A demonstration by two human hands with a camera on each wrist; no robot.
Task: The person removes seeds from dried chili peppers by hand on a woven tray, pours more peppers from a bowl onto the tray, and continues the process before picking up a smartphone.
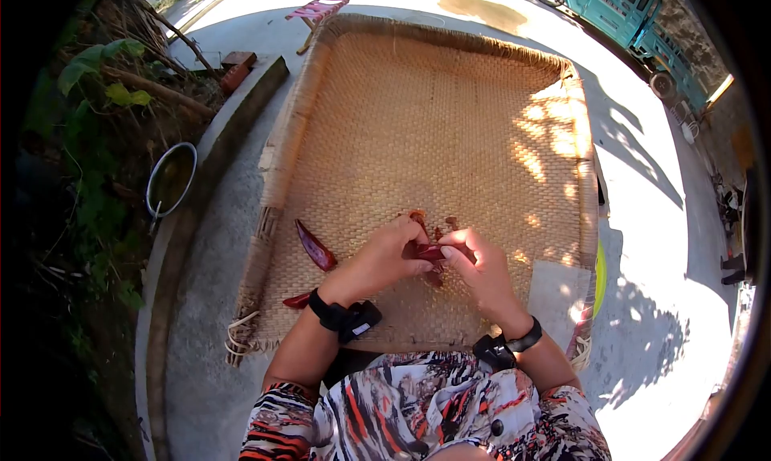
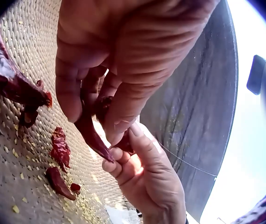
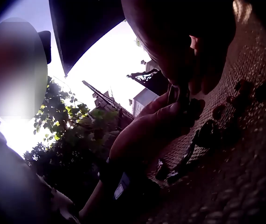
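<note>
Over the near part of a big woven tray (image 1: 418, 116), both hands hold a dried red chili pepper (image 2: 92, 136). My left hand (image 1: 391, 256) grips it between thumb and curled fingers. From the other side, my right hand (image 1: 482, 275) pinches its end with thumb and fingertips. Torn red chili pieces (image 2: 60, 149) and pale seeds (image 2: 84, 207) lie on the weave below the hands. Left of the left hand rests a larger dark red chili (image 1: 315, 246), and another chili (image 1: 296, 301) lies partly behind the left wrist. The right wrist view is very dark.
A raised rim (image 1: 277, 164) runs round the tray. A flat greyish patch (image 1: 554, 292) lies at its near right corner. A concrete curb (image 1: 217, 144) with a metal basin (image 1: 193, 152) borders the left. Behind stand a pink-topped stool (image 1: 319, 10) and a turquoise vehicle (image 1: 614, 7).
</note>
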